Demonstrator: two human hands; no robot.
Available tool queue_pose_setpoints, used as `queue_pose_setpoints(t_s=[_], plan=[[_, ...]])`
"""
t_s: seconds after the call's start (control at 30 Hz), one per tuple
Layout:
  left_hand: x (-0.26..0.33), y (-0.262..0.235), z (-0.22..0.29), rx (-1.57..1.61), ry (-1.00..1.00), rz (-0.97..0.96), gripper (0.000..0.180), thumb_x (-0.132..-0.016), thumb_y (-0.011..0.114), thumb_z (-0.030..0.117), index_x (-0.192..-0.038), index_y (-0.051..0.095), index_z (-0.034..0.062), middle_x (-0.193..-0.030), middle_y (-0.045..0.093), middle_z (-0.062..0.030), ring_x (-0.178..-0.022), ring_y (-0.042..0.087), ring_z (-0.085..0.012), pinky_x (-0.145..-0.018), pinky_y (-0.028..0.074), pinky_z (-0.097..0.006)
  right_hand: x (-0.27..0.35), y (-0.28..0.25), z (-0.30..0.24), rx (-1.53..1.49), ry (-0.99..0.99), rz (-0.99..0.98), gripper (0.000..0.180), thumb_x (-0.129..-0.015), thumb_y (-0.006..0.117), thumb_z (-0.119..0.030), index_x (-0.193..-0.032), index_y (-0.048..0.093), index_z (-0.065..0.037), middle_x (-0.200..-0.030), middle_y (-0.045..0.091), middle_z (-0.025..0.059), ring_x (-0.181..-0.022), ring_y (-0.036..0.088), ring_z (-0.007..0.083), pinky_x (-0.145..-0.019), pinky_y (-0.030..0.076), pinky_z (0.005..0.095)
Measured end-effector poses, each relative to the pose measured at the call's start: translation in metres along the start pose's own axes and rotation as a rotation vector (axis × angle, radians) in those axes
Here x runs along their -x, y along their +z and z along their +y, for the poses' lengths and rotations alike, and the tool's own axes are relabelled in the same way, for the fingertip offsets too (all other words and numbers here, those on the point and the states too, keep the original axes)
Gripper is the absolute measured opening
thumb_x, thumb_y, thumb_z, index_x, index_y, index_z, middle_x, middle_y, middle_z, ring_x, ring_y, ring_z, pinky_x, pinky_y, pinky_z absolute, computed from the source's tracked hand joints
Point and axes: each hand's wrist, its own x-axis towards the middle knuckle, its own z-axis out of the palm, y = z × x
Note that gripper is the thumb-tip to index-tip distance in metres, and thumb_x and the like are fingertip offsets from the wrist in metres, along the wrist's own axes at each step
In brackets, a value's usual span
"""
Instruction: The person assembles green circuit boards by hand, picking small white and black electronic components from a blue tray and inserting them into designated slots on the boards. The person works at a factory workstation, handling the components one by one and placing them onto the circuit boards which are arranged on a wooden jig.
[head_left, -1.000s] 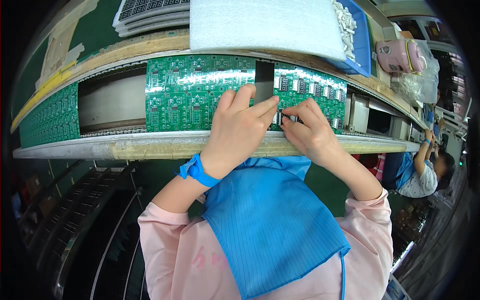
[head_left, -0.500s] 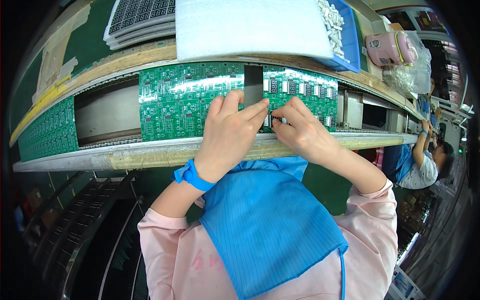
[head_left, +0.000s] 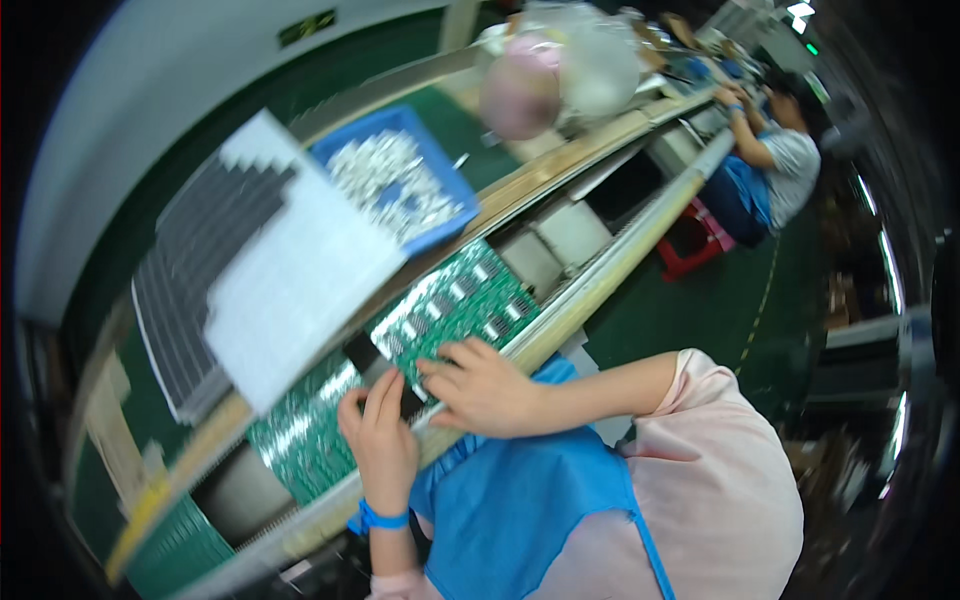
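Both of my hands rest on the green circuit board (head_left: 440,320) that lies on the conveyor line in front of me. My left hand (head_left: 383,440) lies flat on the near left part of the board, fingers extended and close together, a blue wrist strap (head_left: 383,518) around the wrist. My right hand (head_left: 483,388) lies just beside it, fingers (head_left: 440,370) spread and curled down onto the board; I cannot tell whether either hand pinches a part, since the fingertips cover the contact area. The board is a long green panel populated with rows of small white and dark components, running diagonally along the steel rail (head_left: 590,290) of the line. Motion blur softens the whole view, so individual components are hard to make out. A small dark block (head_left: 362,350) sits on the board just beyond my left fingertips; its kind is unclear. Beyond the board, a white foam sheet (head_left: 300,270) overlaps a grey ribbed tray (head_left: 170,300). A blue bin (head_left: 440,180) of small pale parts stands near them. A pink rounded object (head_left: 520,90) in clear plastic sits farther along. Another person (head_left: 780,160) works at the far end.
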Motion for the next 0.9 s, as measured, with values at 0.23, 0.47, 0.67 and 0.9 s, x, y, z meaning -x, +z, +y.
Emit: queue_pose_setpoints(t_s=[0.23,0.47,0.67,0.9], plan=[[0.014,-0.004,-0.004,0.051,-0.008,0.052,0.038,-0.079,0.05,-0.015,-0.11,0.07,-0.0025,-0.13,0.065,-0.0119,-0.121,0.047,-0.0367,-0.103,0.039,-0.046,0.026,-0.026,0.04,0.098,0.438,0.126,0.05,-0.085,0.073,-0.043,-0.113,0.062,-0.003,-0.103,0.067,0.0143,-0.117,0.053,0.039,-0.101,0.04,0.0505],[0.028,-0.006,-0.014,-0.01,-0.125,0.173,0.028,-0.088,0.052,-0.01,-0.109,0.069,-0.0054,-0.124,0.066,-0.0174,-0.131,0.049,-0.0391,-0.106,0.042,-0.046,0.067,-0.065,0.151,0.338,0.885,0.239,0.047,-0.093,0.065,-0.044,-0.107,0.061,0.0,-0.101,0.069,0.0205,-0.113,0.055,0.0413,-0.098,0.042,0.0531],[0.048,-0.042,-0.014,-0.154,-0.473,0.152,0.039,-0.1,0.057,0.017,-0.129,0.061,-0.0093,-0.139,0.055,-0.0285,-0.13,0.05,-0.0446,-0.114,0.036,-0.048,0.103,-0.096,0.3,0.456,1.139,0.343,0.049,-0.097,0.059,-0.044,-0.114,0.061,0.002,-0.107,0.07,0.0226,-0.118,0.055,0.0432,-0.097,0.045,0.0559],[0.043,-0.032,-0.003,-0.207,-0.535,0.109,0.041,-0.103,0.054,0.021,-0.129,0.061,-0.0101,-0.143,0.051,-0.0312,-0.133,0.048,-0.0464,-0.115,0.035,-0.048,0.132,-0.11,0.37,0.383,1.039,0.758,0.033,-0.091,0.065,-0.016,-0.12,0.06,0.001,-0.11,0.068,0.0224,-0.118,0.057,0.0396,-0.102,0.044,0.0487]])
